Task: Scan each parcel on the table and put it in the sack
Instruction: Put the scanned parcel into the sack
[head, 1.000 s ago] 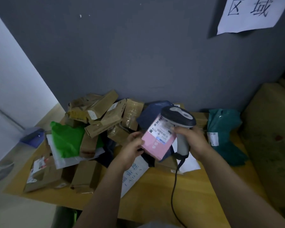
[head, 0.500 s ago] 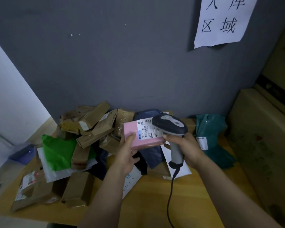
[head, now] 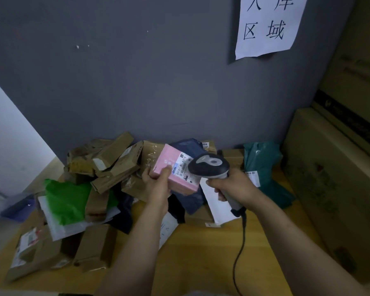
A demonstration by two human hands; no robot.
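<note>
My left hand point(head: 157, 184) grips a pink parcel point(head: 175, 170) above the wooden table point(head: 192, 253), thumb on its top face beside the white shipping label. My right hand point(head: 233, 184) holds the handle of a grey and black barcode scanner point(head: 209, 166), whose head hangs over the label's right end. A black cable point(head: 238, 253) runs down from the scanner toward me. A heap of brown cardboard parcels point(head: 109, 163) lies behind and left of my hands. No sack is in view.
A green bag point(head: 66, 199), white mailers and dark blue bags lie among the parcels on the left. A teal bag point(head: 263, 167) sits at the right by large cardboard boxes point(head: 329, 189). A grey wall with a paper sign point(head: 267, 26) stands behind the table.
My left hand has turned the pink parcel from tilted upright to lying flatter with its label facing up. The scanner head has stayed over the label. The view has tilted upward.
</note>
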